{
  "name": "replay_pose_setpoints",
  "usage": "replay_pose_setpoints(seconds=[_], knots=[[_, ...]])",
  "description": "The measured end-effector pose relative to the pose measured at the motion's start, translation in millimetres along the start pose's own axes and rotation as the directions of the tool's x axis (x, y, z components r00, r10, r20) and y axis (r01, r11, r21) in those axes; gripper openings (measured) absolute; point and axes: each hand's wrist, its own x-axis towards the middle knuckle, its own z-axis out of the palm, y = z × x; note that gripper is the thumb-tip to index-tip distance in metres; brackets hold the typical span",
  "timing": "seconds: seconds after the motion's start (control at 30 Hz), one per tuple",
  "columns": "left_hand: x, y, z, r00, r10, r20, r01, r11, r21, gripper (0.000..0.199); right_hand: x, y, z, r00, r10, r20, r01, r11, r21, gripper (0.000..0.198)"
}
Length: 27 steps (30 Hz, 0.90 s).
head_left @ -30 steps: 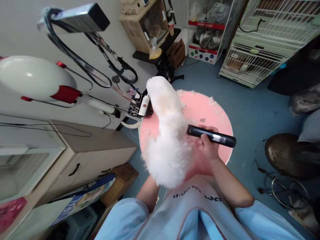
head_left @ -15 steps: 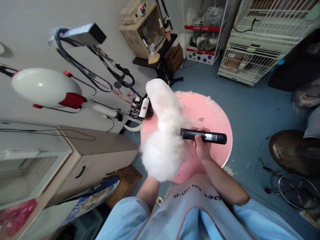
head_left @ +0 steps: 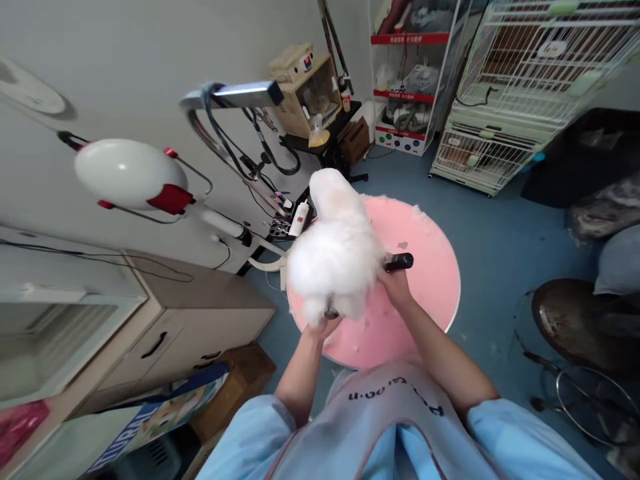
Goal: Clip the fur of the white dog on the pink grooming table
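- White dog [head_left: 335, 257], fluffy round head, dark nose visible, on the far-left part of the pink table [head_left: 425, 287].
- Left hand [head_left: 325, 327], over the table's near-left edge, is under the muzzle; can't tell whether its fingers pinch.
- Right hand [head_left: 396, 288], above the table's middle, has its fingers closed round black clippers [head_left: 400, 261], partly hidden by fur.
- Half a second ago the nose and left hand were hidden, and the clippers showed full length.
- Apron [head_left: 385, 393], nearside of the table: upside-down lettering, partly "Groo".
- Bag [head_left: 127, 430], left of the table: "URAL".
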Motion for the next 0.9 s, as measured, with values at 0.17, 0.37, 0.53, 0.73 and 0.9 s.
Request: replay_pose_setpoints(seconds=[0.17, 0.37, 0.53, 0.73, 0.9], knots=[[2.8, 17.4, 18.3, 0.972, 0.144, -0.186, -0.131, 0.988, 0.080, 0.049, -19.0, 12.7, -16.2, 0.997, -0.035, -0.063, 0.029, 0.995, -0.095, 0.041], [12.6, 100.5, 18.6, 0.880, 0.473, 0.036, -0.450, 0.808, 0.381, 0.039, -55.9, 2.2, -24.0, 0.941, -0.328, -0.086, 0.321, 0.943, -0.084, 0.043], [34.0, 164.7, 24.5, 0.681, 0.726, 0.097, -0.686, 0.587, 0.431, 0.045, -46.9, -53.2, -0.7, 0.758, -0.646, 0.087, 0.647, 0.730, -0.220, 0.044], [52.0, 195.6, 37.3, 0.663, 0.725, 0.187, -0.726, 0.562, 0.396, 0.041, -13.1, -70.2, 18.7, 0.743, -0.631, 0.222, 0.663, 0.652, -0.367, 0.046], [50.5, 212.4, 50.3, 0.656, 0.666, 0.355, -0.752, 0.538, 0.380, 0.042, -13.0, -75.2, 11.7, 0.644, -0.744, 0.177, 0.744, 0.556, -0.370, 0.049]])
